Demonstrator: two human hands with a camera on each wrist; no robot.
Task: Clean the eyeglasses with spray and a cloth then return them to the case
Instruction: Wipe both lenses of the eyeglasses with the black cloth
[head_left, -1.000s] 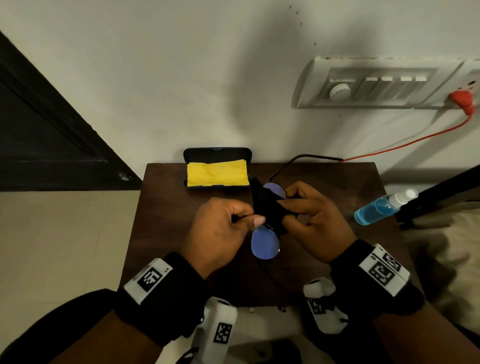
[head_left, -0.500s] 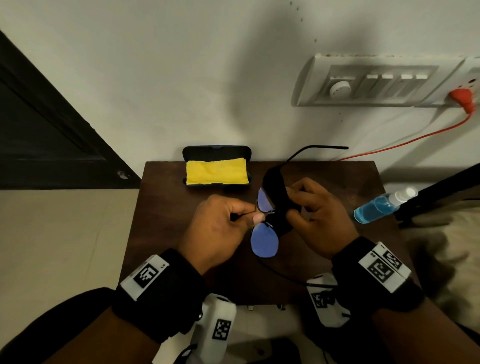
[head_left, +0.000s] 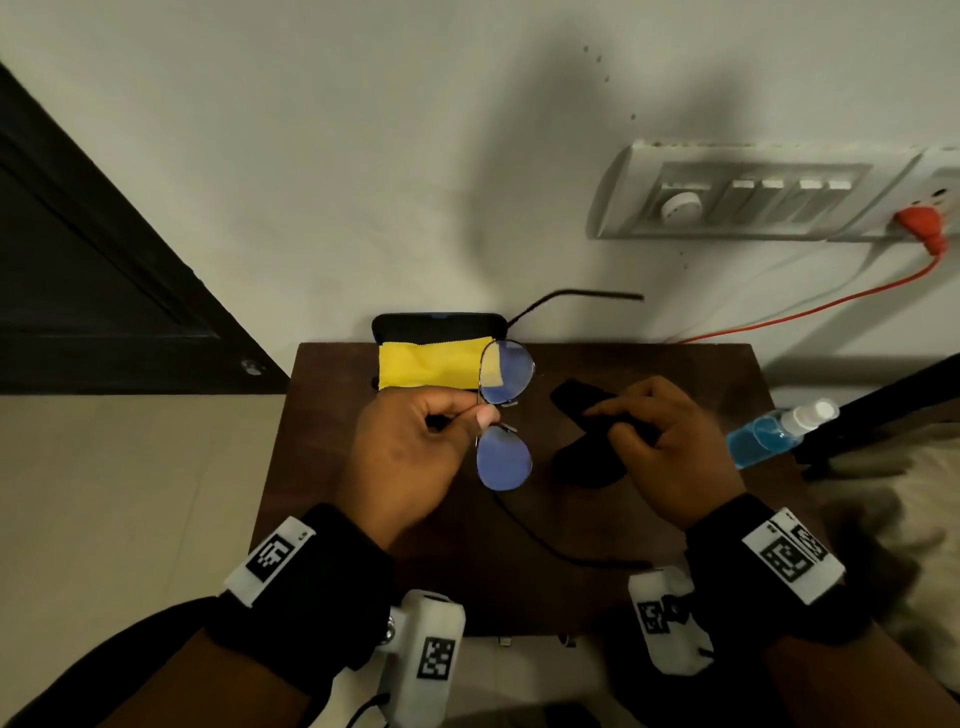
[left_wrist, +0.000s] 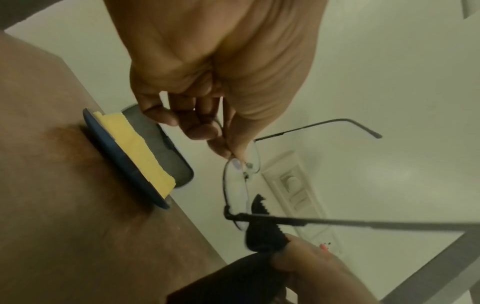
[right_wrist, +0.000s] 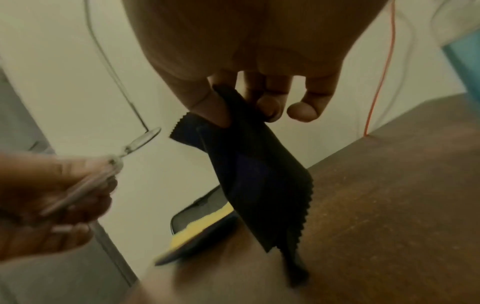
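Note:
Thin-framed eyeglasses (head_left: 504, 460) with bluish lenses hang above the brown table (head_left: 332, 447), temples unfolded. My left hand (head_left: 410, 447) pinches them at the bridge between thumb and forefinger, as the left wrist view shows (left_wrist: 233, 156). My right hand (head_left: 660, 447) holds a black cleaning cloth (head_left: 582, 457) to the right of the glasses, apart from the lenses; in the right wrist view the cloth (right_wrist: 259, 181) dangles from thumb and fingers. The open dark case (head_left: 436, 327) with a yellow cloth (head_left: 426, 364) inside lies at the table's back edge. The blue spray bottle (head_left: 769, 436) lies at the right.
A switchboard (head_left: 753, 197) with an orange plug and cable (head_left: 919, 234) is on the wall behind. A dark door (head_left: 78, 270) stands at the left. Pale bedding (head_left: 893, 493) lies off the table's right edge.
My right hand has drawn the black cloth off the upper lens and moved right. My left hand has carried the glasses left and toward the case.

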